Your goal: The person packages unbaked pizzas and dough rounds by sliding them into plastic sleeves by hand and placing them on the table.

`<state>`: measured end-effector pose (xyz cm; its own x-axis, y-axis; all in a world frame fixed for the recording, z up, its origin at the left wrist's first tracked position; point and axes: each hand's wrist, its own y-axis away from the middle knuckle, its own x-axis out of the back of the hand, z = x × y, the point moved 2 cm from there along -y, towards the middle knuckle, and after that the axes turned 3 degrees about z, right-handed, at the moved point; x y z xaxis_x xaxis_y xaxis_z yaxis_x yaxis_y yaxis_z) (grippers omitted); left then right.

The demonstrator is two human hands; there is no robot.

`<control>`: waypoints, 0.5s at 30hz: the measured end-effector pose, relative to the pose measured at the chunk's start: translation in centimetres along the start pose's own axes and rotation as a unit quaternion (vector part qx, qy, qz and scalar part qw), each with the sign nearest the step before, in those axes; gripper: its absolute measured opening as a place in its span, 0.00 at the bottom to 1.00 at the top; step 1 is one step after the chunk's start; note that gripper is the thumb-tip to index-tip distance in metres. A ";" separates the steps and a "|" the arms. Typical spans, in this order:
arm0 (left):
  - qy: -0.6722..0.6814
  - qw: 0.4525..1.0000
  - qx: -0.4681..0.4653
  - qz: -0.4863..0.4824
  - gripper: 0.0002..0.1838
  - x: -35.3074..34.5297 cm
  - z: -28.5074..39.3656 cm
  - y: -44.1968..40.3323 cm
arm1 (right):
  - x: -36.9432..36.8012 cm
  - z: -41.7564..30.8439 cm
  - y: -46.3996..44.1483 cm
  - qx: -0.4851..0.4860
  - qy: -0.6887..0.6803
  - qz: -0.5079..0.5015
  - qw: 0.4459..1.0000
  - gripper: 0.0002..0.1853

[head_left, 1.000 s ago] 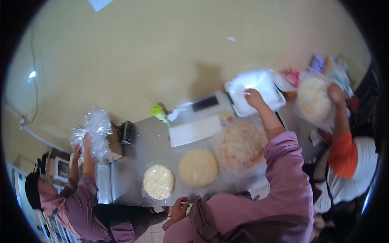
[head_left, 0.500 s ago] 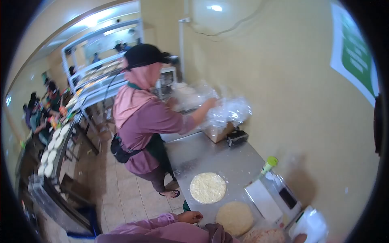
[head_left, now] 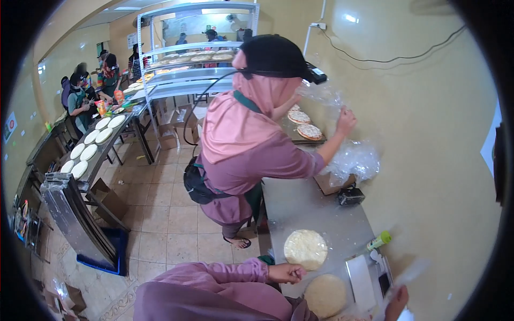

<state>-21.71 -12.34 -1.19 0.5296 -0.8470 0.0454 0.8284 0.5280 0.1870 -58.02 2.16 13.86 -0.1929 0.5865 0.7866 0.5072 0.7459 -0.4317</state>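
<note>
My left hand (head_left: 286,273), its fingers curled in and nothing showing in them, is beside a pale round pizza (head_left: 305,250) that looks covered in grated cheese. Glints around that pizza's edge suggest clear plastic. Closer to me lies a plain-looking round pizza base (head_left: 325,296). At the lower right, my right hand (head_left: 397,304) is closed on a blurred, see-through plastic bag (head_left: 411,271), which sticks up from the fingers. Part of a pinkish-topped round shows at the bottom edge, mostly cut off.
A white scale (head_left: 362,281) and a green-capped container (head_left: 379,240) stand along the wall side. Farther up the metal table (head_left: 286,200), a co-worker (head_left: 235,139) handles clear plastic near topped pizzas (head_left: 309,132). A plastic-filled box (head_left: 337,184) adjoins a black device (head_left: 350,196).
My view has swung left. My right hand has risen farther into view with the plastic. The co-worker has raised a hand with clear plastic. My left hand stays curled near the pizzas.
</note>
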 end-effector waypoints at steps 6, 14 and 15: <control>0.134 0.970 -0.159 0.121 0.38 4.4 4.1 5.0 | -4.2 -18.8 4.5 0.147 -0.220 -0.523 0.810 0.10; 0.189 0.968 -0.108 -0.122 0.16 8.0 1.5 13.2 | -8.7 -23.2 7.3 0.183 -0.360 -0.570 0.716 0.09; 0.250 0.955 -0.128 -0.091 0.13 7.9 1.2 14.3 | -9.6 -22.7 8.1 0.183 -0.361 -0.573 0.713 0.09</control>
<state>-5.87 -11.60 2.97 0.3403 -0.8252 -0.4509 0.8987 0.4265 -0.1022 -33.00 -4.57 12.77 -0.7530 -0.5631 0.3403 -0.5582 0.8206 0.1227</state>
